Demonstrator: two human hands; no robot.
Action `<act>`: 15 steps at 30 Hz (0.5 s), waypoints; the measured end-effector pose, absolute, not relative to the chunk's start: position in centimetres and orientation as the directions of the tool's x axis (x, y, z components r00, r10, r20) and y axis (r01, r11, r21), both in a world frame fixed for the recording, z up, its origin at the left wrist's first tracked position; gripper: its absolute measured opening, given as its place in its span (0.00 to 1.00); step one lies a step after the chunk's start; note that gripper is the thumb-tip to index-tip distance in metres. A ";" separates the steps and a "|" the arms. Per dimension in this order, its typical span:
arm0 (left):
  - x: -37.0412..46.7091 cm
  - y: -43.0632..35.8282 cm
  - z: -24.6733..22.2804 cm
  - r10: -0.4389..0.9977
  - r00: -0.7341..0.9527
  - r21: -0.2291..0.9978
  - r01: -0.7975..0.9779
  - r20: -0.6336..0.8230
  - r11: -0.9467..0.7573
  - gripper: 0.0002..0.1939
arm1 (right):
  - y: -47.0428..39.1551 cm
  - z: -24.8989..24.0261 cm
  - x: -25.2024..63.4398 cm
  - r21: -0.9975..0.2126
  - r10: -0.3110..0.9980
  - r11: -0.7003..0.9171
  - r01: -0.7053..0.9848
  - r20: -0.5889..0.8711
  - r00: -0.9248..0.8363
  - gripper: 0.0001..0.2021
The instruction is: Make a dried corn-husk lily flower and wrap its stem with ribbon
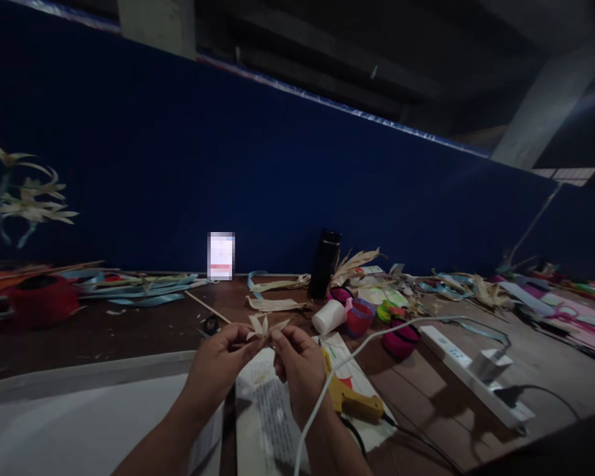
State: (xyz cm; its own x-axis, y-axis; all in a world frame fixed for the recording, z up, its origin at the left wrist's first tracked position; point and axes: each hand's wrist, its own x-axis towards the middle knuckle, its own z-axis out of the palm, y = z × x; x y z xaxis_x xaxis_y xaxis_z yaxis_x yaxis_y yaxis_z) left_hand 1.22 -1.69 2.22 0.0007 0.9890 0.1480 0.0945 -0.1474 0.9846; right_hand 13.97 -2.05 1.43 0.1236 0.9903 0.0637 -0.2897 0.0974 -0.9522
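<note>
A small pale flower of dry, pointed husk-like petals [262, 326] is held up between both hands above a printed paper [265, 403]. My left hand [223, 357] pinches its left side between thumb and fingertips. On the right, my right hand [296, 354] is closed on the flower's right side, its lower fingers curled in. A yellow glue gun [357, 402] lies just right of my right wrist, partly hidden by the forearm. Behind the left hand is a dark round item [210, 324], with a thin stick [205, 306] beside it.
A white cable [357, 347] crosses over the right forearm to a power strip [469, 373]. Behind stand a black bottle [325, 264], a white cup [329, 317] and ribbon rolls [400, 338]. Blue ribbons [153, 289] and a red roll [44, 301] lie left, below a flower arrangement [30, 198].
</note>
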 end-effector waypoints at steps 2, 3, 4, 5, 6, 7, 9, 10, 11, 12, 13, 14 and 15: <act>1.2 -1.7 2.2 0.991 -0.006 0.987 0.098 0.133 -0.131 0.13 | -1.9 1.3 14.0 -0.947 0.989 0.097 -0.306 0.057 0.136 0.12; 1.2 -1.7 2.2 0.991 -0.017 0.987 0.099 0.130 -0.128 0.13 | -1.9 1.2 14.0 -0.945 0.988 0.099 -0.312 0.056 0.142 0.12; 1.1 -1.6 2.1 0.991 -0.029 0.987 0.101 0.130 -0.127 0.13 | -1.8 1.1 14.0 -0.943 0.987 0.101 -0.316 0.056 0.148 0.12; 1.1 -1.6 2.0 0.990 -0.037 0.987 0.100 0.134 -0.130 0.13 | -1.8 1.1 14.0 -0.942 0.986 0.103 -0.319 0.056 0.154 0.12; 1.0 -1.5 1.9 0.989 -0.048 0.986 0.096 0.139 -0.134 0.13 | -1.7 1.0 14.0 -0.941 0.986 0.103 -0.322 0.053 0.159 0.12; 0.9 -1.4 1.7 0.988 -0.055 0.986 0.093 0.141 -0.136 0.13 | -1.7 0.9 14.1 -0.940 0.986 0.098 -0.327 0.048 0.158 0.11; 0.7 -1.2 1.4 0.990 -0.050 0.988 0.084 0.135 -0.131 0.13 | -1.6 0.8 14.1 -0.940 0.987 0.089 -0.329 0.038 0.157 0.11; 0.6 -1.1 1.2 0.990 -0.043 0.989 0.078 0.132 -0.128 0.12 | -1.6 0.8 14.1 -0.942 0.987 0.086 -0.324 0.037 0.156 0.11; 0.6 -1.0 1.1 0.991 -0.041 0.989 0.072 0.129 -0.126 0.12 | -1.6 0.8 14.1 -0.945 0.987 0.085 -0.317 0.037 0.155 0.10; 0.5 -0.9 1.0 0.992 -0.038 0.990 0.068 0.123 -0.120 0.13 | -1.6 0.8 14.1 -0.947 0.988 0.085 -0.308 0.039 0.153 0.10; 0.6 -0.9 1.0 0.993 -0.038 0.991 0.066 0.115 -0.112 0.13 | -1.6 0.7 14.1 -0.950 0.988 0.085 -0.301 0.041 0.149 0.10; 0.6 -0.9 1.0 0.993 -0.045 0.992 0.066 0.107 -0.104 0.13 | -1.6 0.7 14.1 -0.952 0.989 0.084 -0.295 0.042 0.145 0.09; 0.7 -0.9 1.1 0.994 -0.052 0.993 0.068 0.101 -0.097 0.14 | -1.6 0.7 14.1 -0.953 0.989 0.083 -0.292 0.042 0.142 0.09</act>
State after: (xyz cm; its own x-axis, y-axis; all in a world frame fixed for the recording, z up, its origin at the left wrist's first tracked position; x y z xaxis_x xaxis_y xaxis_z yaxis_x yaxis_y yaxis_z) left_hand 0.68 -0.93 1.07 -0.0516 0.9936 0.1009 0.0677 -0.0973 0.9929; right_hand 14.10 -1.56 0.73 0.1422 0.9889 0.0425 -0.2917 0.0829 -0.9529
